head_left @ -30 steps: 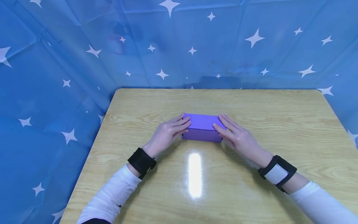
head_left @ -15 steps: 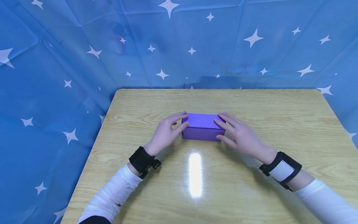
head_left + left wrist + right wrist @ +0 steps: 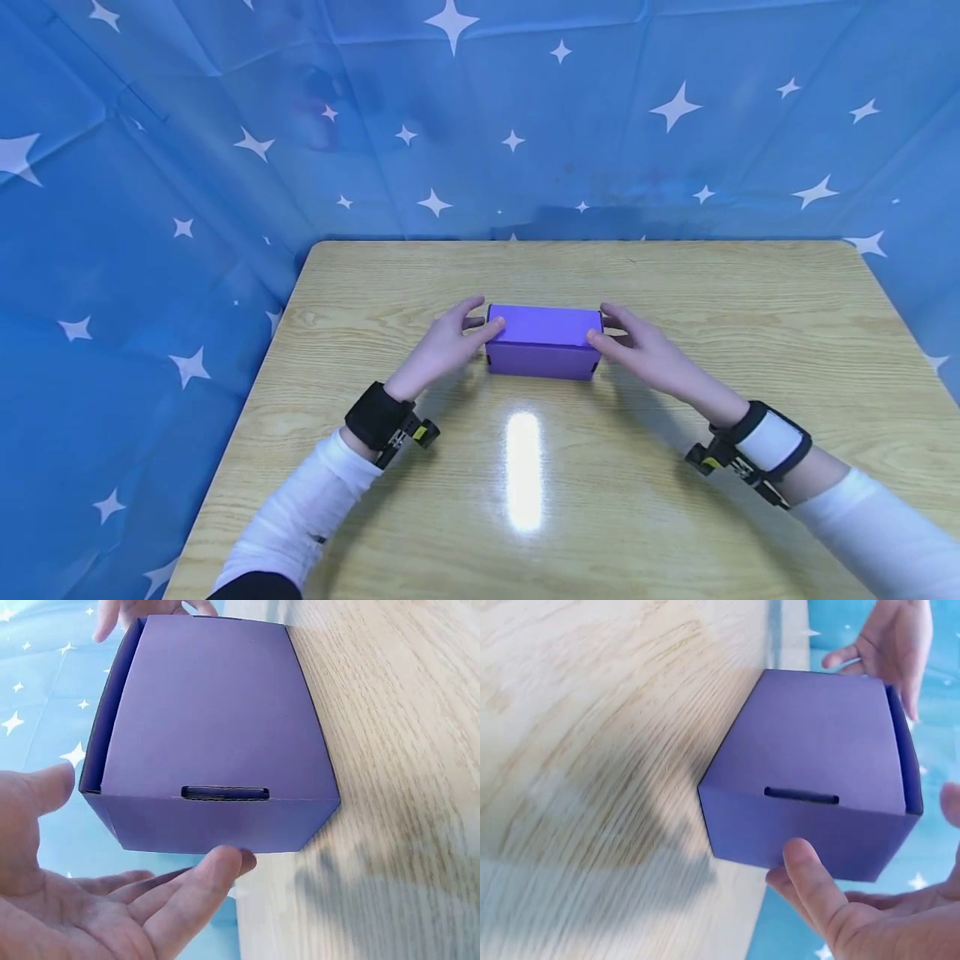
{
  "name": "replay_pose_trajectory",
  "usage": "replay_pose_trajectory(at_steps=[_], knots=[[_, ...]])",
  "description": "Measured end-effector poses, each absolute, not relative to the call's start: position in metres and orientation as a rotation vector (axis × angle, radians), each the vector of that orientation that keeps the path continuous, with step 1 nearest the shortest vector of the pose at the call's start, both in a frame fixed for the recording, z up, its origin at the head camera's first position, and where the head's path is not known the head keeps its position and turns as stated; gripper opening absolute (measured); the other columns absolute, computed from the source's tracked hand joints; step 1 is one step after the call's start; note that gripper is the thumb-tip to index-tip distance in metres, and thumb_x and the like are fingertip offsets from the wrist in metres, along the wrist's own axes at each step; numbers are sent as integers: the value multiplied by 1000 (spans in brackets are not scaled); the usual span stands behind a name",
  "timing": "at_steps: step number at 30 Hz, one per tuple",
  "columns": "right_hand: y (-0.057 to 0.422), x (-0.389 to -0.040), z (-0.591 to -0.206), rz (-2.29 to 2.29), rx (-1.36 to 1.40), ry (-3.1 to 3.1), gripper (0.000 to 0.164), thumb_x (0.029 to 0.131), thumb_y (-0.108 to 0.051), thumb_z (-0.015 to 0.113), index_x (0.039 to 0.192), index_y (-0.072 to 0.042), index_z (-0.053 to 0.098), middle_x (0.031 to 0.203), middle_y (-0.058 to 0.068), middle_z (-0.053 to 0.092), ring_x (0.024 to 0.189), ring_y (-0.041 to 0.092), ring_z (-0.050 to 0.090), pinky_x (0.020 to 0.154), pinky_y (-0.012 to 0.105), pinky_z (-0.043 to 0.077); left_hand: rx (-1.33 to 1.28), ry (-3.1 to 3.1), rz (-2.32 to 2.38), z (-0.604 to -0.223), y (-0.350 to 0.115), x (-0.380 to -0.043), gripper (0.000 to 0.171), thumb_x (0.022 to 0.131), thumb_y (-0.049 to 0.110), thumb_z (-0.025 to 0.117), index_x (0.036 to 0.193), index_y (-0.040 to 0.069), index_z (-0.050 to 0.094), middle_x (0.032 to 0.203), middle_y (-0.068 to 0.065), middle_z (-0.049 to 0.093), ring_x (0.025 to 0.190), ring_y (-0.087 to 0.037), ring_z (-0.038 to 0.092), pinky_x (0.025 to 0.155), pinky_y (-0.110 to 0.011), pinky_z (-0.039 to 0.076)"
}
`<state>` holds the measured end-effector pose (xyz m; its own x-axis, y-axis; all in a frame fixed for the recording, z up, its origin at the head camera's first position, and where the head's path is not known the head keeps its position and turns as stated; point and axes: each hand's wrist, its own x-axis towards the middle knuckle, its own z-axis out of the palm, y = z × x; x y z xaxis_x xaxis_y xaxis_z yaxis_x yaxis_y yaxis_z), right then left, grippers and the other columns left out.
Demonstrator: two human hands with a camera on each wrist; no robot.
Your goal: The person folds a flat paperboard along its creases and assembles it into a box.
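A closed purple cardboard box (image 3: 542,360) lies on the wooden table, its long side facing me. My left hand (image 3: 444,346) is at its left end and my right hand (image 3: 651,354) at its right end, fingers spread and loosely bent. In the head view both thumbs overlap the lid's ends. The left wrist view shows a slot in the long side of the box (image 3: 217,712), and the fingers of my left hand (image 3: 97,922) by the end face. Likewise, my right hand (image 3: 877,922) has a fingertip against or just before the box (image 3: 817,742); I cannot tell if it touches.
The pale wood-grain table (image 3: 420,525) carries a bright light reflection in front of the box. Behind and to the left hangs a blue cloth (image 3: 375,100) with white stars. Black straps with small cameras sit on both wrists.
Both hands have drawn outward from the lid's top to the box's ends and turned, so the thumbs now lie uppermost. The box has barely moved.
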<state>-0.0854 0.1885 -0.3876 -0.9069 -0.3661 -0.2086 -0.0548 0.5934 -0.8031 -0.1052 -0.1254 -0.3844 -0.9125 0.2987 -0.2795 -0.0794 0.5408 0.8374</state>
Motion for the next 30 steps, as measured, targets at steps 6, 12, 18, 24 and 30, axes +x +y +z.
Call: replay_pose_trajectory(at_steps=[6, 12, 18, 24, 30], knots=[[184, -87, -392, -1332, -258, 2311, 81, 109, -38, 54, 166, 4, 16, 166, 33, 33, 146, 51, 49, 111, 52, 56, 178, 2263, 1354, -392, -127, -107, 76, 107, 47, 57, 166, 9, 29, 161, -22, 51, 138, -34, 63, 103, -47, 61], [182, -89, -389, -1419, -141, 2203, 86, 108, -37, 57, 167, 4, 10, 170, 32, 25, 150, 48, 44, 115, 49, 53, 201, 2262, 1381, -392, -126, -107, 76, 107, 46, 57, 166, 9, 29, 159, -19, 53, 136, -33, 64, 102, -47, 61], [178, -91, -385, -1470, -93, 2170, 86, 107, -34, 59, 167, 3, 9, 170, 31, 26, 151, 45, 43, 110, 34, 57, 216, 2306, 1378, -391, -125, -105, 74, 108, 47, 56, 166, 10, 30, 164, -16, 49, 140, -32, 62, 106, -48, 59], [180, -93, -387, -1436, -139, 2182, 84, 107, -33, 60, 167, 4, 13, 169, 31, 28, 152, 46, 42, 111, 40, 57, 227, 2350, 1336, -393, -126, -103, 76, 107, 47, 56, 166, 9, 29, 166, -16, 45, 146, -32, 56, 114, -46, 55], [185, -95, -389, -1363, -239, 2327, 82, 103, -30, 67, 166, -2, 24, 169, 27, 33, 154, 48, 39, 117, 56, 48, 305, 2374, 1336, -394, -122, -104, 74, 106, 39, 62, 166, 11, 29, 167, -18, 43, 147, -38, 54, 118, -50, 51]])
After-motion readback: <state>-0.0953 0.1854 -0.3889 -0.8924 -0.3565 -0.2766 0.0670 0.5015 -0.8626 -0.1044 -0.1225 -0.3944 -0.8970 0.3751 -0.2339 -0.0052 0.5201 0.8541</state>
